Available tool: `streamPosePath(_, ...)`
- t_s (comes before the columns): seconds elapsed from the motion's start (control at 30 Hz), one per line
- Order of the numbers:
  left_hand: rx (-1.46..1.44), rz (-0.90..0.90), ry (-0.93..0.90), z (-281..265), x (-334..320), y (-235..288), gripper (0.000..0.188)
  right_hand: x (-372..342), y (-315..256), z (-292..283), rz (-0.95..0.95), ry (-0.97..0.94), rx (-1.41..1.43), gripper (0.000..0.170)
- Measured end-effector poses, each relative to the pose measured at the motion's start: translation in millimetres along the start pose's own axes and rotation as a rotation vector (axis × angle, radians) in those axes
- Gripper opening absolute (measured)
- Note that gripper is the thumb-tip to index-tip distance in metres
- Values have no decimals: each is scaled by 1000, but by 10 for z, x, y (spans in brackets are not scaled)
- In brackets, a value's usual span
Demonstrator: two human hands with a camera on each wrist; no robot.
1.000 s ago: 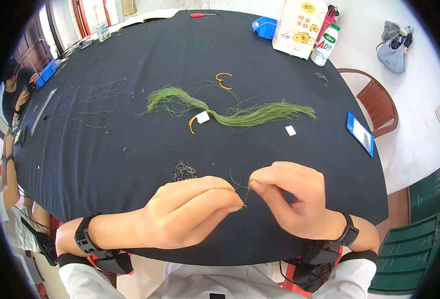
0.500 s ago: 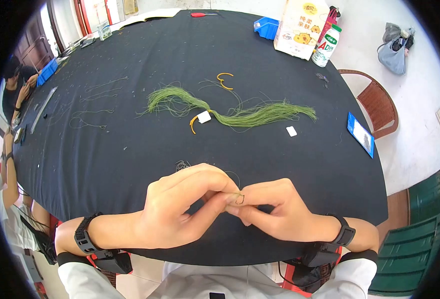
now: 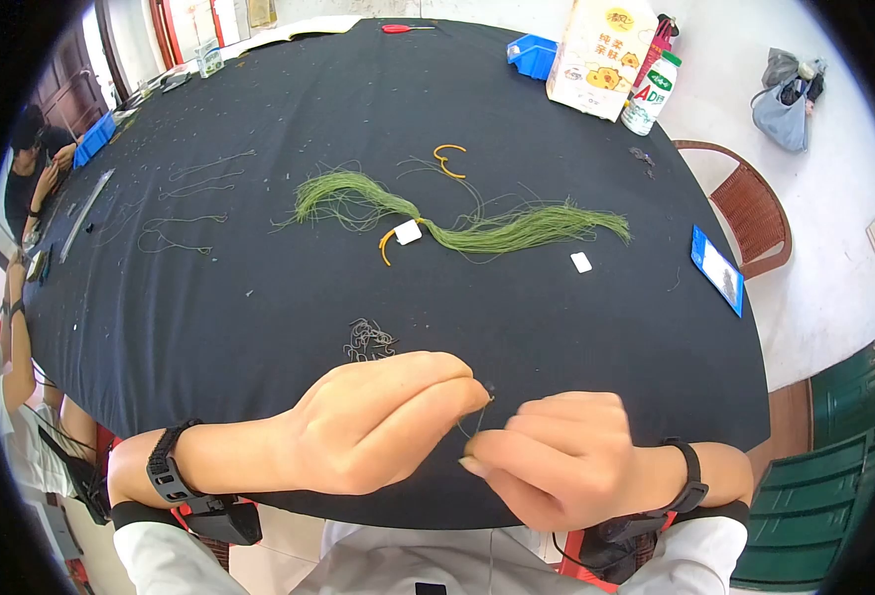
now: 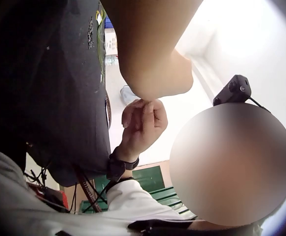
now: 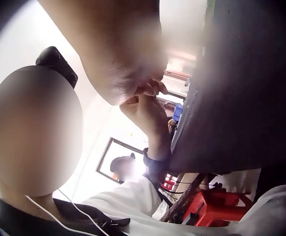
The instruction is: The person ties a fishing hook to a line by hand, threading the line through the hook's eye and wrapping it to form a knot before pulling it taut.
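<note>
My left hand (image 3: 388,421) pinches a small fish hook (image 3: 490,399) between thumb and forefinger, mostly hidden by the fingertips. A thin green line (image 3: 474,428) runs from there to my right hand (image 3: 562,456), whose thumb and forefinger pinch it lower and to the right. Both hands are held over the front of the black table. Just beyond the left hand lies a small heap of dark hooks (image 3: 370,339). Farther back, a bundle of green line (image 3: 527,226) is tied at its middle.
Yellow ties (image 3: 447,162) and white tags (image 3: 581,262) lie around the bundle. Loose strands (image 3: 194,220) are spread at left. A blue packet (image 3: 717,270) rests near the right edge; a tissue pack (image 3: 601,59), bottle (image 3: 651,94) and blue bin (image 3: 531,57) stand at the back. Other people sit at left.
The hands came together at the fingertips, then parted again. My right hand is now lower and closer to me, with the line stretched between the two hands.
</note>
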State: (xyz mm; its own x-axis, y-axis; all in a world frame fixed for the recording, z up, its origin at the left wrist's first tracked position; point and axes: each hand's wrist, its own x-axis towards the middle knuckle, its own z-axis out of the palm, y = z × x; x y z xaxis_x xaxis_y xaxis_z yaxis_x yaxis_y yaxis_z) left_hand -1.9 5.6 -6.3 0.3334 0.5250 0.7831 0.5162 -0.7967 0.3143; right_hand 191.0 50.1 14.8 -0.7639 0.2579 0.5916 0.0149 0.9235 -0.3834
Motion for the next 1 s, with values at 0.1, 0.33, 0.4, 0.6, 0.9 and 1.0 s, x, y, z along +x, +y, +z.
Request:
streamPosePath(0.1,15,46,6,1,-6,4,22,26,5,-72,-68,60,-93,17)
streamPosePath(0.33,13,61,-12,-26,13,19,22,80,186,-159,-12,146,-87,20)
streamPosePath(0.4,-17,14,12,-20,11,30,22,86,245,-141,34,145,-15,16)
streamPosePath(0.6,-151,-183,-28,-97,48,76,19,42,330,-71,326,23,334,6)
streamPosePath(0.9,-647,-577,-84,-103,53,86,11,27,401,-17,757,-241,987,15)
streamPosePath(1.0,-659,-636,-70,-87,35,97,10,41,390,9,753,-134,795,12)
